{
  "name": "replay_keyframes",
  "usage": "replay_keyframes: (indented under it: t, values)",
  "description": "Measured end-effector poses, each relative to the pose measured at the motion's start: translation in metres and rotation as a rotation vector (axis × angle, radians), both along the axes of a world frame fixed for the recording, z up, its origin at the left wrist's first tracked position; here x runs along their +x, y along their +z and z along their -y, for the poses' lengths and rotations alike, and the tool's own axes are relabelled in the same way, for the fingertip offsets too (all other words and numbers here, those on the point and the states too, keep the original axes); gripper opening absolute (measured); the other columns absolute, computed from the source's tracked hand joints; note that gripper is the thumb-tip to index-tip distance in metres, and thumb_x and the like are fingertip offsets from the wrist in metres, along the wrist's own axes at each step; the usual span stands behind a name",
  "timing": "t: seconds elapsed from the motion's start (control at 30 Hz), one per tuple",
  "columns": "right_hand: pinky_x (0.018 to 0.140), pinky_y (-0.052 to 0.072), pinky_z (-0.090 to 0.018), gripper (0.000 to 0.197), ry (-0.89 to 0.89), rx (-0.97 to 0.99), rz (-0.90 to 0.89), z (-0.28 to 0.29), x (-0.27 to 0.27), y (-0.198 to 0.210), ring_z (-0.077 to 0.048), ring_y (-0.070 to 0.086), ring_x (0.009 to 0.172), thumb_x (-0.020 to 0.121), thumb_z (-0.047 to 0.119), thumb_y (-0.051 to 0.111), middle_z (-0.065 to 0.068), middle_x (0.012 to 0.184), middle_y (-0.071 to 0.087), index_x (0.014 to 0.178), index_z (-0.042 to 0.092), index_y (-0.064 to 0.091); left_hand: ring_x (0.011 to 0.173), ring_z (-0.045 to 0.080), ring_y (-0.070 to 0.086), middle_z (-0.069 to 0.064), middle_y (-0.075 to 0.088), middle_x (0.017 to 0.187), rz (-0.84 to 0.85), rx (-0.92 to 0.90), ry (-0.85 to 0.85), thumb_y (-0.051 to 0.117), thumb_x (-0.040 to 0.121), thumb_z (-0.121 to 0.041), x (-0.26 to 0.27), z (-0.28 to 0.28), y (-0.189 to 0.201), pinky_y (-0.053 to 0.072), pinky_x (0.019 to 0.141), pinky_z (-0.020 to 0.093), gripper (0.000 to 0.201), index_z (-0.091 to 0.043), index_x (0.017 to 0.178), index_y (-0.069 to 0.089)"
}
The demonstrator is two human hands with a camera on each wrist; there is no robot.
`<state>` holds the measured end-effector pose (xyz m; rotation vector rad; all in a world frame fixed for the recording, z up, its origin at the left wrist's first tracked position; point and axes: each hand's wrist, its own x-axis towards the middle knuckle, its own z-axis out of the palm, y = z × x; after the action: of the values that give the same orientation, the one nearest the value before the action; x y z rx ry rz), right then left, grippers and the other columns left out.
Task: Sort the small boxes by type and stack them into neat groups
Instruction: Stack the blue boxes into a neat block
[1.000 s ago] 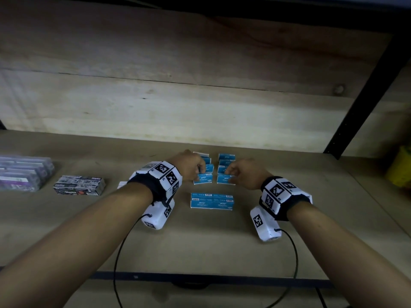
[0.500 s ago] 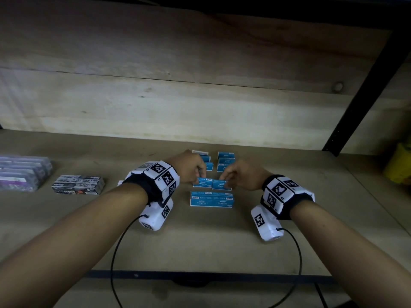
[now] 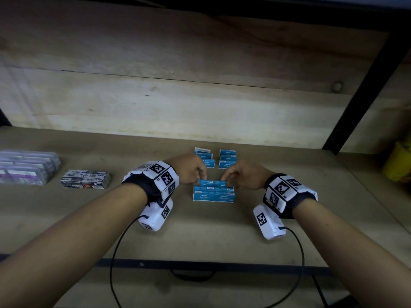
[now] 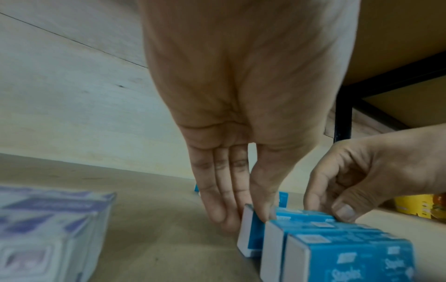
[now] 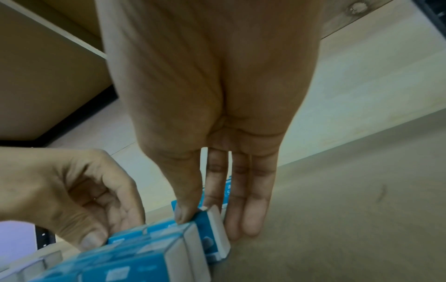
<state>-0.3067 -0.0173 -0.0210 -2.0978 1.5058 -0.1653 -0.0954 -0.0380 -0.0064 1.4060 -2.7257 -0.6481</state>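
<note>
Two blue staple boxes sit end to end as a row just beyond the near blue block of staple boxes on the shelf. The left hand pinches the left blue box: in the left wrist view its thumb lies on the box's top near edge and its fingers reach down straight behind the far face, clamping the box between them. The right hand grips the right blue box the same way, thumb on the near top edge and fingers behind the far face down to the shelf board. The two boxes touch the near block; whether they rest flat or are slightly tipped cannot be told.

Farther back stand two short columns of blue boxes, one left and one right, with a narrow gap between them, close to the wooden back wall. Well to the left lie a dark pack of boxes and, at the left edge, a purple pack. Bare board lies near the shelf's front edge, to the right of the block, and between the block and the dark pack. A black upright post rises at the far right, with a yellow container beyond it.
</note>
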Motion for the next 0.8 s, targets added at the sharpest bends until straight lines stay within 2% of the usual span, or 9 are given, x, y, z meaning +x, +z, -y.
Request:
replay_keyframes:
  t: [0.07, 0.17, 0.23, 0.3, 0.37, 0.4, 0.5, 0.67, 0.8]
  values:
    - [0.059, 0.042, -0.004, 0.023, -0.004, -0.007, -0.017, -0.001, 0.001, 0.0, 0.012, 0.057, 0.06, 0.092, 0.009, 0.058, 0.006, 0.091, 0.068, 0.111, 0.013, 0.069, 0.1, 0.017, 0.065, 0.005, 0.071, 0.106, 0.008, -0.001, -0.008, 0.063, 0.086, -0.002, 0.0, -0.001, 0.001, 0.043, 0.081, 0.019, 0.025, -0.009, 0.109, 0.071]
    - [0.07, 0.042, -0.016, 0.024, -0.008, 0.003, -0.056, -0.002, 0.004, 0.002, 0.008, 0.053, 0.068, 0.094, 0.029, 0.056, 0.008, 0.098, 0.068, 0.11, 0.017, 0.069, 0.101, 0.012, 0.063, 0.002, 0.071, 0.111, -0.015, 0.008, -0.004, 0.055, 0.09, -0.003, 0.001, -0.001, 0.002, 0.04, 0.084, 0.016, 0.028, -0.011, 0.111, 0.071]
    - [0.07, 0.041, -0.017, 0.031, -0.037, 0.049, -0.042, -0.003, 0.005, 0.002, 0.005, 0.055, 0.074, 0.088, 0.043, 0.061, 0.011, 0.097, 0.065, 0.11, 0.022, 0.067, 0.099, 0.006, 0.06, -0.001, 0.07, 0.114, -0.035, 0.027, 0.006, 0.053, 0.094, -0.012, 0.002, -0.001, 0.002, 0.039, 0.086, 0.016, 0.026, -0.014, 0.113, 0.071]
    - [0.079, 0.043, -0.019, 0.05, -0.039, 0.088, -0.058, -0.004, 0.004, 0.001, -0.002, 0.058, 0.091, 0.077, 0.051, 0.07, 0.013, 0.106, 0.064, 0.118, 0.025, 0.062, 0.104, 0.007, 0.06, -0.004, 0.069, 0.116, -0.051, 0.057, 0.013, 0.055, 0.095, -0.023, 0.003, 0.0, 0.001, 0.042, 0.092, 0.02, 0.025, -0.017, 0.115, 0.07]
    - [0.091, 0.043, -0.021, 0.063, -0.012, 0.084, -0.083, -0.005, 0.004, -0.001, -0.006, 0.057, 0.105, 0.069, 0.049, 0.077, 0.012, 0.116, 0.063, 0.124, 0.025, 0.059, 0.107, 0.011, 0.06, -0.004, 0.068, 0.114, -0.074, 0.111, 0.026, 0.062, 0.09, -0.034, 0.003, 0.0, -0.001, 0.044, 0.099, 0.027, 0.03, -0.02, 0.116, 0.068]
    - [0.093, 0.044, -0.022, 0.063, 0.002, 0.076, -0.083, -0.006, 0.004, -0.001, -0.006, 0.058, 0.106, 0.067, 0.046, 0.08, 0.012, 0.116, 0.064, 0.123, 0.024, 0.06, 0.107, 0.011, 0.06, -0.005, 0.067, 0.114, -0.079, 0.142, 0.033, 0.066, 0.086, -0.038, 0.003, 0.0, -0.003, 0.045, 0.1, 0.029, 0.037, -0.02, 0.118, 0.066]
    - [0.081, 0.045, -0.019, 0.054, 0.028, 0.042, -0.083, -0.008, 0.004, -0.003, -0.003, 0.061, 0.094, 0.062, 0.041, 0.084, 0.014, 0.104, 0.068, 0.111, 0.027, 0.065, 0.108, 0.011, 0.06, -0.005, 0.064, 0.119, -0.048, 0.184, 0.024, 0.075, 0.077, -0.043, 0.003, -0.002, -0.007, 0.047, 0.101, 0.03, 0.055, -0.02, 0.124, 0.061]
    - [0.076, 0.045, -0.019, 0.052, 0.042, -0.012, -0.119, -0.01, 0.006, -0.007, -0.006, 0.061, 0.09, 0.062, 0.037, 0.085, 0.011, 0.102, 0.069, 0.108, 0.025, 0.067, 0.101, 0.007, 0.059, -0.007, 0.065, 0.114, -0.018, 0.133, -0.023, 0.082, 0.07, -0.032, 0.002, -0.006, -0.01, 0.048, 0.095, 0.025, 0.054, -0.019, 0.12, 0.063]
    - [0.069, 0.04, -0.013, 0.048, 0.072, -0.028, -0.116, -0.01, 0.007, -0.008, -0.003, 0.059, 0.086, 0.066, 0.034, 0.083, 0.012, 0.102, 0.069, 0.109, 0.025, 0.067, 0.087, 0.004, 0.059, -0.009, 0.066, 0.102, -0.035, 0.131, -0.042, 0.083, 0.07, -0.021, 0.002, -0.006, -0.011, 0.045, 0.074, 0.013, 0.051, -0.017, 0.117, 0.065]
